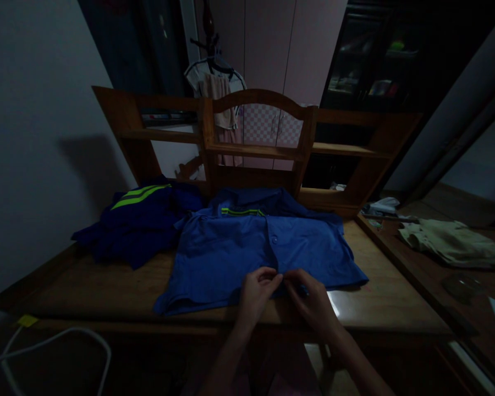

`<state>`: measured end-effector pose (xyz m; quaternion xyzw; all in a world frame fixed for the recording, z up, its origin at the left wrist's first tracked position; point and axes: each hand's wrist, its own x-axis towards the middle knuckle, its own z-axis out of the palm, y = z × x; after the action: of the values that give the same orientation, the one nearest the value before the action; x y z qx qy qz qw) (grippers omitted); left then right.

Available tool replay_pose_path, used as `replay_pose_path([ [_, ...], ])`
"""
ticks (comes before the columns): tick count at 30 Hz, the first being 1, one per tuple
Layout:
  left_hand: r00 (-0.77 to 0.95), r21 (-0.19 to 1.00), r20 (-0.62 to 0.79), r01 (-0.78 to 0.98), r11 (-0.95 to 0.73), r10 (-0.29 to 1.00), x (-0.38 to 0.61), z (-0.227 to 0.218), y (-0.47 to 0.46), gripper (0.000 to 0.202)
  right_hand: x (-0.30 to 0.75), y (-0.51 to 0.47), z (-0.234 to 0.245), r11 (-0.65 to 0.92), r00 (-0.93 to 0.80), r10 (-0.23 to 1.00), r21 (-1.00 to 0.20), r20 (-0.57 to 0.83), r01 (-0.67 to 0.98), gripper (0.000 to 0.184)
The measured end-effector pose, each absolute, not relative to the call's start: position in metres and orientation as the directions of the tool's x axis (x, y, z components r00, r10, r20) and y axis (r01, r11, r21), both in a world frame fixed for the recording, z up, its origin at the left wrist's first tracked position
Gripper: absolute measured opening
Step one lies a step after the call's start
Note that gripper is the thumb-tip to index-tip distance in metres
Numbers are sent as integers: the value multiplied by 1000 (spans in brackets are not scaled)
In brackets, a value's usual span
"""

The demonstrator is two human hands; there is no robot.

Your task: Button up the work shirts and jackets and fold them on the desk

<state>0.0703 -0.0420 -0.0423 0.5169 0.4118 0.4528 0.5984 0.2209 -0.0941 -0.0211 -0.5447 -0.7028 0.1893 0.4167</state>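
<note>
A blue button-front shirt with a green stripe near the collar lies spread flat on the wooden desk. My left hand and my right hand meet at the shirt's lower front edge, near its button placket. Both hands have fingers pinched together on the shirt fabric, fingertips almost touching each other. In the dim light I cannot make out whether a button is between them.
A darker blue garment with green stripes lies bunched at the desk's left. A wooden shelf unit stands at the back. A beige cloth lies on a surface to the right. A white cable hangs at lower left.
</note>
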Motion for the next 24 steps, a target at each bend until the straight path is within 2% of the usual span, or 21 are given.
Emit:
replay_pose_path([
  [5,220,997,40,-75,-24,975,72,-44,-41,18,220,-94,-22,358,-71,913,-703,403,615,15],
  [14,176,999,17,-44,-10,984,72,-40,-42,12,222,-89,-38,304,-3,918,-697,398,649,10],
  [20,176,993,-11,-113,31,984,73,-40,-42,18,222,-89,-36,291,24,914,-695,405,657,11],
  [24,204,989,-19,-139,48,979,74,-40,-43,26,226,-88,-35,255,60,931,-761,359,596,15],
])
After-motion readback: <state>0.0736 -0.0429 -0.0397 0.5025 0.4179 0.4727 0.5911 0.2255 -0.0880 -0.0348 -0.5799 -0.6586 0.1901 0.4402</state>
